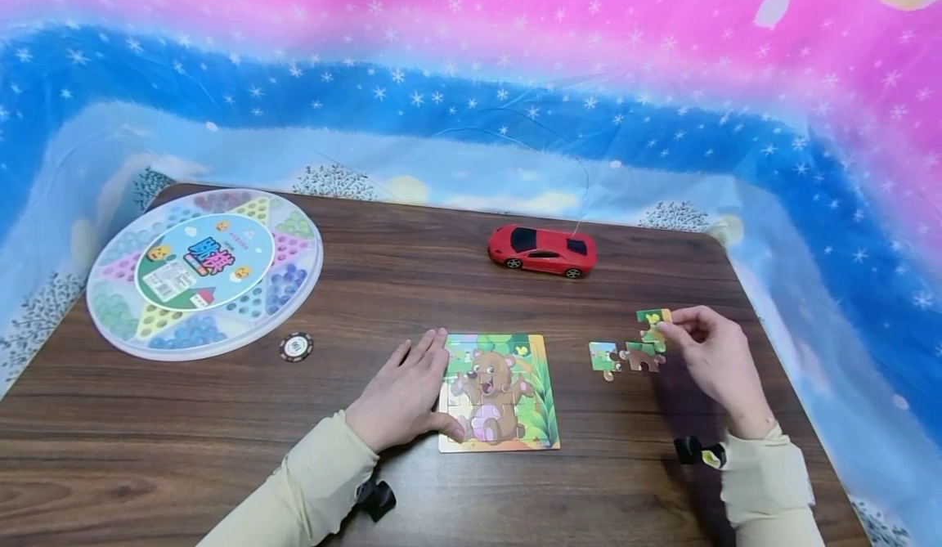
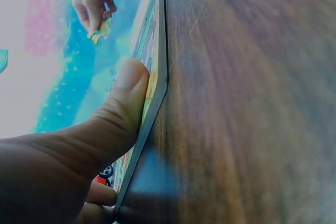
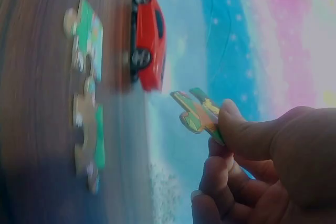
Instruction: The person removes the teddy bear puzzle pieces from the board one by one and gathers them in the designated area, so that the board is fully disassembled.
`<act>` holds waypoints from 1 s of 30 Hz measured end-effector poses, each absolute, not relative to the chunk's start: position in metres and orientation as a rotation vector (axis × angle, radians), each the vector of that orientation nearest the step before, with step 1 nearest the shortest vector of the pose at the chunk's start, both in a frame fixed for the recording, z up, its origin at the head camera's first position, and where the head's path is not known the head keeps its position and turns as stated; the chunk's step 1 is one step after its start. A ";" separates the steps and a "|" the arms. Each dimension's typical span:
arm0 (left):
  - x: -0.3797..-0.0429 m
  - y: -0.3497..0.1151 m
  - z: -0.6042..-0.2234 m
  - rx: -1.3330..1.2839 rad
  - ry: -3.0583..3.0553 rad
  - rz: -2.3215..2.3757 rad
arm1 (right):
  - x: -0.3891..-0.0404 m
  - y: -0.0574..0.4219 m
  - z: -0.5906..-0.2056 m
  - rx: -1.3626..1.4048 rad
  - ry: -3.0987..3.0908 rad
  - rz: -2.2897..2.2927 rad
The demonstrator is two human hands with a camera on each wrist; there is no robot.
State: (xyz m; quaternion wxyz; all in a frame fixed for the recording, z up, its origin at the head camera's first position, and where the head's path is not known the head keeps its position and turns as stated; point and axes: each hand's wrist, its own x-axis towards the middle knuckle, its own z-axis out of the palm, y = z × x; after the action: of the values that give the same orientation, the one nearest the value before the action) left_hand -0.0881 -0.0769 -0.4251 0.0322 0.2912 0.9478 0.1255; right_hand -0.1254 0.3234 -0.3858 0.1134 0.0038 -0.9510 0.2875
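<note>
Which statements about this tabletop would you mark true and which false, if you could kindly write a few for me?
1. The right hand pinches a puzzle piece. True.
2. The left hand touches the red toy car. False: it touches the bear puzzle.
3. Two other pieces lie to the right of the bear puzzle. True.
4. The poker chip lies on top of the round game board. False: it lies beside it, on the table.
5. The red toy car stands beyond the bear puzzle. True.
</note>
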 end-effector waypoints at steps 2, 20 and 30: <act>-0.088 -0.077 -0.426 0.898 2.920 0.383 | -0.125 0.332 -0.388 -0.018 -2.803 0.829; -0.089 -0.077 -0.425 0.950 2.951 0.365 | -0.121 0.372 -0.408 -0.226 -2.953 0.800; -0.088 -0.077 -0.426 0.951 2.956 0.365 | -0.121 0.373 -0.413 -0.226 -3.011 0.801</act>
State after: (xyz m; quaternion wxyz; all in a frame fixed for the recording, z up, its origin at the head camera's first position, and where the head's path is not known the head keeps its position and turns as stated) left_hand -0.0884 -0.0773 -0.4258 0.0077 0.3042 0.9454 0.1167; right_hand -0.1213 0.3726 -0.4130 0.0088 -0.0724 -0.9638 0.2565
